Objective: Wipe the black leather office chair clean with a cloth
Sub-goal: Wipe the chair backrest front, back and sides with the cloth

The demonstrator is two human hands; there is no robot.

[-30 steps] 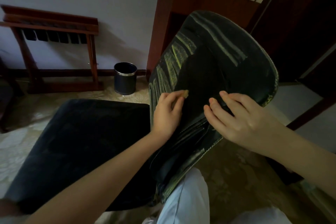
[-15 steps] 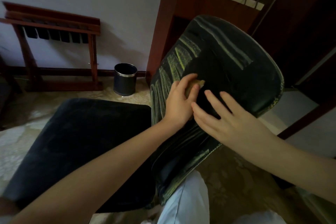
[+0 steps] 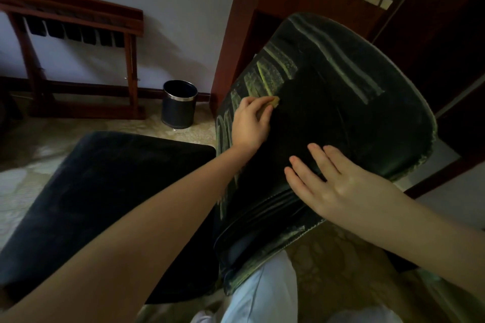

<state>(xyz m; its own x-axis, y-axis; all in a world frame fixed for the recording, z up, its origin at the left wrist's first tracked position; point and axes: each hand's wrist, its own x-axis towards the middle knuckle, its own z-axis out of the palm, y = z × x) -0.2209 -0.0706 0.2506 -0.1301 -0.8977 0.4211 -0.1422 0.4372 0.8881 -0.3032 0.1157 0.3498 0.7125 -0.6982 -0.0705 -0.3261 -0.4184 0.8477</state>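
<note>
Left hand (image 3: 250,124) with cloth (image 3: 274,102) slid up chair back (image 3: 354,118); right hand (image 3: 333,183) now apart from it.

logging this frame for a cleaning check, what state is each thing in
backrest: partly wiped, dark patch in the middle, yellowish streaks at top and left edge
cloth: bunched, pressed on backrest, mostly covered by fingers
left hand: grips cloth
right hand: flat on backrest, fingers straight
waste bin: upright, open top

The bare left arm (image 3: 157,217) stretches forward, and the left grip (image 3: 250,123) curls palm-down, fingertips pinching a small cloth (image 3: 274,101). The right grip (image 3: 338,186) lies flat, palm down, fingers straight and slightly spread.
</note>
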